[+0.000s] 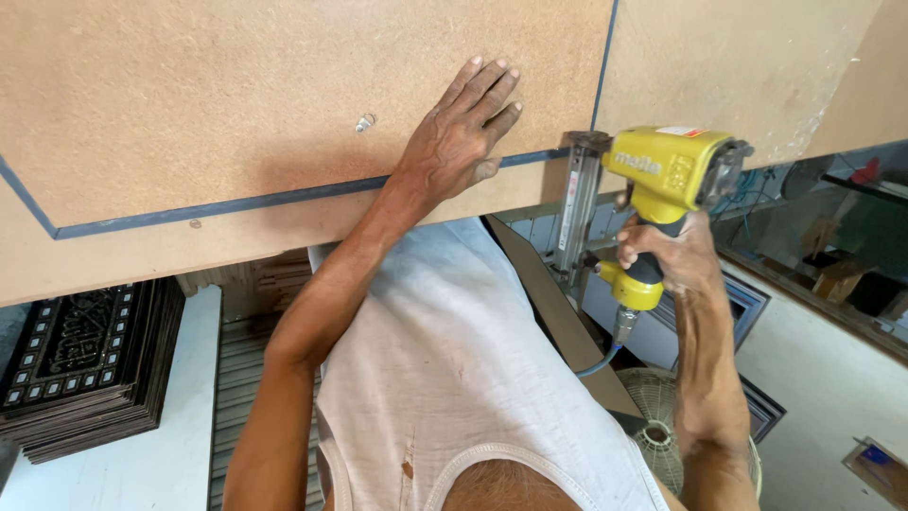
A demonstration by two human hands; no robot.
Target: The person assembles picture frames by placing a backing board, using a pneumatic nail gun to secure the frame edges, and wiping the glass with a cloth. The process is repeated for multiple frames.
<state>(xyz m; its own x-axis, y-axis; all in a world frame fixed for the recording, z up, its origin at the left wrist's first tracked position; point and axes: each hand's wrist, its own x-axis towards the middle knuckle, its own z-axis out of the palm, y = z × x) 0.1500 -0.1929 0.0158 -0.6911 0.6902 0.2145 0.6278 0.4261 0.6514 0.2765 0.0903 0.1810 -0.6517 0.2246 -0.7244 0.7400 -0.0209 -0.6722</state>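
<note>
My left hand (461,132) lies flat with spread fingers on a large brown fibreboard panel (236,104), just above a dark blue strip (236,205) that runs across it. My right hand (670,255) grips the handle of a yellow pneumatic nail gun (667,175). The gun's nose (586,144) touches the panel at the corner where the blue strip meets a vertical blue line. A grey air hose (601,360) hangs from the gun's handle. A small metal screw (364,122) sticks out of the panel left of my left hand.
A stack of dark carved panels (85,364) rests at the lower left on a white surface (151,454). A fan with a wire guard (662,426) stands at the lower right. A shelf with boxes (832,279) runs along the right.
</note>
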